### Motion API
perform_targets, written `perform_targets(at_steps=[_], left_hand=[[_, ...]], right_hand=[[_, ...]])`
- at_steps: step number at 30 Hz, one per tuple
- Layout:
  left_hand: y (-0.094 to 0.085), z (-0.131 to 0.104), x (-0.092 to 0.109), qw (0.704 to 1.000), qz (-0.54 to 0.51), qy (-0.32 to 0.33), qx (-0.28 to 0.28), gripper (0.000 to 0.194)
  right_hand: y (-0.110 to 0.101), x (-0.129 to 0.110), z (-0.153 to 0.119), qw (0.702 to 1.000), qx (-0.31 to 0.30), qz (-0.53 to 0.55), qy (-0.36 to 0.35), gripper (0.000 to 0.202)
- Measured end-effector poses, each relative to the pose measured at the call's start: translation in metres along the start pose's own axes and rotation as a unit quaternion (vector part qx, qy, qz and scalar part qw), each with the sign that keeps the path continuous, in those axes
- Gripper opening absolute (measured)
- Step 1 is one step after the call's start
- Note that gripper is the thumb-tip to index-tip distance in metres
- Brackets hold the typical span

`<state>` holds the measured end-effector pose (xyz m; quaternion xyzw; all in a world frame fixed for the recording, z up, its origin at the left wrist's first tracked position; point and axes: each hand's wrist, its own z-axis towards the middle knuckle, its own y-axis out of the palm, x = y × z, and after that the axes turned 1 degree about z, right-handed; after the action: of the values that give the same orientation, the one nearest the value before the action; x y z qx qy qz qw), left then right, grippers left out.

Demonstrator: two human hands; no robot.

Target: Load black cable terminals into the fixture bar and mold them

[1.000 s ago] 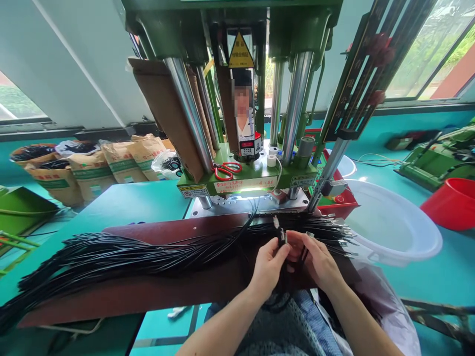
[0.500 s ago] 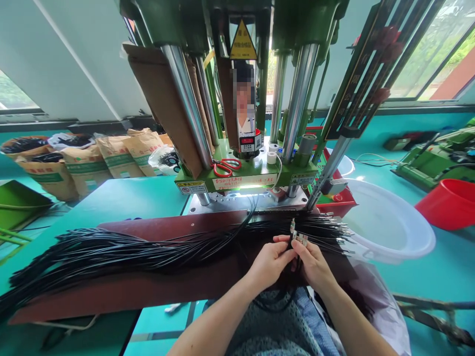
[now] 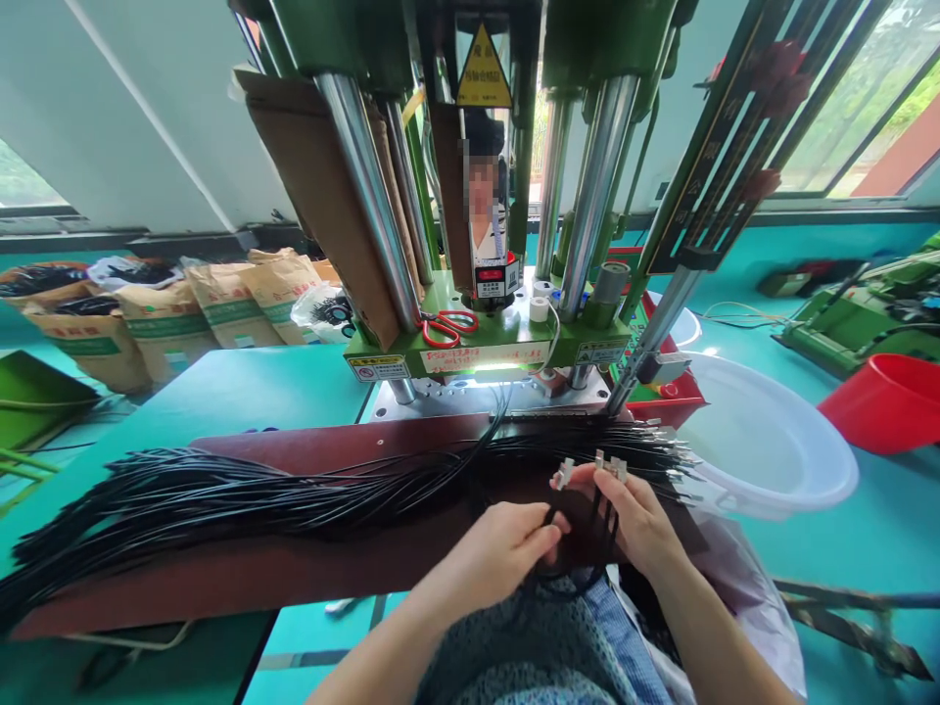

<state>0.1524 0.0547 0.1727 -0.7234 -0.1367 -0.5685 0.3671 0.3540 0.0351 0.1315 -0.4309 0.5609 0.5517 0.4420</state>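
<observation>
Between thumb and fingers, my left hand (image 3: 530, 537) grips a black cable whose metal connector (image 3: 564, 474) points up. Beside it, my right hand (image 3: 640, 514) pinches several black cables just below their silvery connectors (image 3: 615, 466). The lower lengths of these cables loop down over my lap. Behind both hands, a long bundle of black cables (image 3: 294, 499) lies across a brown board (image 3: 242, 578), its connector ends fanned out at the right. A few cables (image 3: 501, 406) run from the bundle up to the lit bed of the green press.
The green press (image 3: 477, 338) stands straight ahead, with red-handled scissors (image 3: 447, 328) on its ledge. A white tub (image 3: 778, 441) and a red bucket (image 3: 888, 401) are at the right. Paper sacks (image 3: 162, 323) line the back left. A pale plastic bag (image 3: 756, 597) is near my right forearm.
My hands have moved apart. The left has drawn one cable down and left, away from the others, while the right has shifted slightly right with its cables.
</observation>
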Motion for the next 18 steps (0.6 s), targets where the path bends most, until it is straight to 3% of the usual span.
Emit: perform_targets(at_steps=[2, 5, 8, 12, 15, 18], left_hand=[[0.021, 0.016, -0.009, 0.998, -0.006, 0.049, 0.044, 0.027], [0.048, 0.037, -0.021, 0.986, -0.163, 0.044, -0.013, 0.031], [0.065, 0.048, -0.023, 0.934, -0.352, -0.007, -0.058, 0.044], [0.075, 0.049, -0.016, 0.889, -0.451, -0.045, -0.061, 0.043], [0.074, 0.046, -0.013, 0.860, -0.484, -0.117, -0.108, 0.037], [0.073, 0.047, -0.013, 0.854, -0.481, -0.147, -0.131, 0.038]], right_hand=[[0.005, -0.003, -0.003, 1.000, -0.011, -0.025, 0.001, 0.032], [0.009, -0.010, -0.008, 0.994, -0.014, -0.108, -0.020, 0.034], [0.006, -0.015, -0.013, 0.987, -0.031, -0.158, -0.023, 0.037], [-0.005, -0.018, -0.011, 0.990, -0.082, -0.100, 0.048, 0.037], [-0.015, -0.030, 0.002, 0.994, -0.103, -0.020, -0.012, 0.043], [-0.019, -0.047, 0.018, 0.974, -0.183, -0.125, -0.035, 0.041]])
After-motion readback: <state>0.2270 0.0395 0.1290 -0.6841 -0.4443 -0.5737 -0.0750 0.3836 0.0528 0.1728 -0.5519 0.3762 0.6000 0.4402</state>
